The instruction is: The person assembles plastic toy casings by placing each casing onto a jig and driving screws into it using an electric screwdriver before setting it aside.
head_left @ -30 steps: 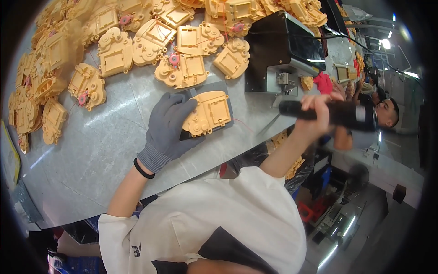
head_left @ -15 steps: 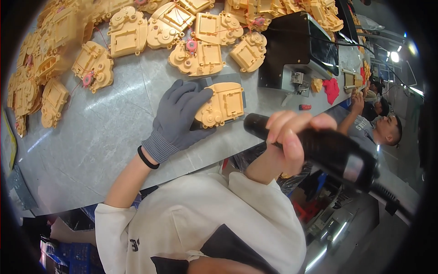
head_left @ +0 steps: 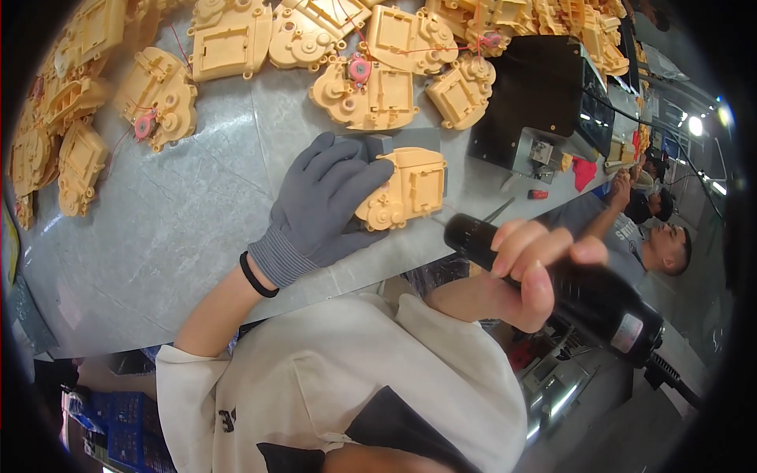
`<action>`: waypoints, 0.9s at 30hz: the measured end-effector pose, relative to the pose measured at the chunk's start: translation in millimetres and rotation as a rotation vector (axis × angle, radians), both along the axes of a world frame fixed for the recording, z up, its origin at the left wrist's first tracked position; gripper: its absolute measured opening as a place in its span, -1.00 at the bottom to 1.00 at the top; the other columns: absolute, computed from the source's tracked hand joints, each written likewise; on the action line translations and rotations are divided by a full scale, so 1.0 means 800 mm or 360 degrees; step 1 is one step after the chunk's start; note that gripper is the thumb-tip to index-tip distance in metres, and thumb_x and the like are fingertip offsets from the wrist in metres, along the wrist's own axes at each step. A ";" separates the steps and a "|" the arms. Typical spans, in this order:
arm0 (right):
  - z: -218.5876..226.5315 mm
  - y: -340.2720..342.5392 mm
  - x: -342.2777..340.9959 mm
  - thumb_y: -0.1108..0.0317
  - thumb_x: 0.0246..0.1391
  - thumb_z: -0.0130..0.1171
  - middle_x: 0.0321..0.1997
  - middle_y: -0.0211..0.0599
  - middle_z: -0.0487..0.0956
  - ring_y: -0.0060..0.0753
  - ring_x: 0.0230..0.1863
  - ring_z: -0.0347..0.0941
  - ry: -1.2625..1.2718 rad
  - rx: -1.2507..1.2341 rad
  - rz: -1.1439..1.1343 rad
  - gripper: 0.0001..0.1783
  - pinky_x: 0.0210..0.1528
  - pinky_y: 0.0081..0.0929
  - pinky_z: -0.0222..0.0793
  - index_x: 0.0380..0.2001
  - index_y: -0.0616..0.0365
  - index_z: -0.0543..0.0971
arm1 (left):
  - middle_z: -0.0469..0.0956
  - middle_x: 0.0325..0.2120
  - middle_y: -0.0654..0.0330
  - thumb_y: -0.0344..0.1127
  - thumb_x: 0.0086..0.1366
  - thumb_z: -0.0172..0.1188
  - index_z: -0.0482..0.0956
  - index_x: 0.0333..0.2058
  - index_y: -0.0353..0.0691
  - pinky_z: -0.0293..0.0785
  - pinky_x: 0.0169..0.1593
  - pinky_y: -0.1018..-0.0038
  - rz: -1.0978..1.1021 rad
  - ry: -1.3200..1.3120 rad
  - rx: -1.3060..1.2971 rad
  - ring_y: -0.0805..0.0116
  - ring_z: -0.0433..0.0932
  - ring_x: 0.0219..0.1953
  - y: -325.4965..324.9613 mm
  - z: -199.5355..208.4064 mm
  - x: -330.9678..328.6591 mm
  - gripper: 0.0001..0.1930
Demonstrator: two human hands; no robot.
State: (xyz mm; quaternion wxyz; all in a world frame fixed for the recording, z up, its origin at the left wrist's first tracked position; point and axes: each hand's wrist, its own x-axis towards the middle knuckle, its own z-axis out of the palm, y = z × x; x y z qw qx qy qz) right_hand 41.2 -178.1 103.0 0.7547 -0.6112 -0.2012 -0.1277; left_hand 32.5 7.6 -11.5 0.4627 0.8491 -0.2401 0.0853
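My left hand (head_left: 327, 201), in a grey knit glove, is closed around the left side of a yellow plastic housing (head_left: 418, 186). The housing rests at a dark grey block-like fixture (head_left: 381, 145) on the table, its rectangular recess facing up. My bare right hand (head_left: 527, 272) grips a black corded electric screwdriver (head_left: 595, 303), held tilted in the air to the right. Its thin bit points at the housing's lower right edge; I cannot tell whether the tip touches it.
Several more yellow housings (head_left: 368, 94), some with red wires and pink round parts, cover the far and left table (head_left: 189, 229). A black box-shaped device (head_left: 524, 102) stands at the far right, near a small red item (head_left: 538, 194). Other people (head_left: 658, 244) sit farther right.
The view has shifted, so the scene sits slightly to the right. My left hand keeps its hold on the housing, and the screwdriver stays in my right hand, close by it.
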 end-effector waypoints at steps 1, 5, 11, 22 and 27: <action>0.000 0.000 0.001 0.65 -0.12 0.04 -0.58 -0.22 0.39 -0.32 -0.64 0.36 0.0023 -0.0014 0.0014 -0.52 -0.49 -0.32 0.31 -0.13 0.14 0.14 | 0.39 -0.30 0.12 -0.13 -0.26 0.38 0.34 -0.02 -0.20 0.27 0.05 0.10 0.0010 -0.0038 -0.0039 0.08 0.37 -0.11 0.000 -0.001 0.001 -0.25; 0.002 -0.002 0.007 0.68 -0.15 0.06 -0.57 -0.21 0.40 -0.30 -0.63 0.37 0.0059 -0.0151 0.0180 -0.52 -0.48 -0.30 0.33 -0.16 0.13 0.15 | 0.39 -0.32 0.12 -0.14 -0.28 0.38 0.36 -0.04 -0.21 0.29 0.03 0.11 0.0023 -0.0009 -0.0046 0.08 0.37 -0.12 0.002 -0.002 0.002 -0.27; 0.000 -0.008 0.008 0.71 -0.18 0.09 -0.55 -0.20 0.41 -0.28 -0.60 0.39 -0.0027 -0.0550 0.0239 -0.49 -0.45 -0.26 0.35 -0.17 0.11 0.14 | 0.40 -0.33 0.12 -0.16 -0.29 0.38 0.37 -0.05 -0.21 0.29 0.02 0.10 0.0006 0.0019 -0.0071 0.07 0.38 -0.14 -0.001 -0.001 0.005 -0.27; -0.001 -0.018 0.001 0.54 -0.09 0.06 -0.61 -0.33 0.34 -0.37 -0.65 0.34 0.0001 0.0301 -0.0002 -0.49 -0.46 -0.37 0.29 -0.04 0.12 0.16 | 0.39 -0.11 0.04 -0.05 -0.24 0.42 0.36 -0.01 -0.21 0.21 0.11 0.07 -0.0030 0.0095 -0.0098 -0.02 0.34 -0.01 0.003 0.002 -0.001 -0.23; -0.005 0.006 0.001 0.55 -0.09 0.07 -0.62 -0.33 0.36 -0.35 -0.64 0.38 0.0057 0.0485 0.0230 -0.51 -0.45 -0.37 0.31 -0.08 0.10 0.15 | 0.36 -0.14 0.05 0.05 -0.15 0.34 0.48 -0.18 -0.06 0.30 0.00 0.05 0.0113 -0.0177 -0.0161 -0.01 0.33 -0.07 0.007 0.004 -0.011 -0.45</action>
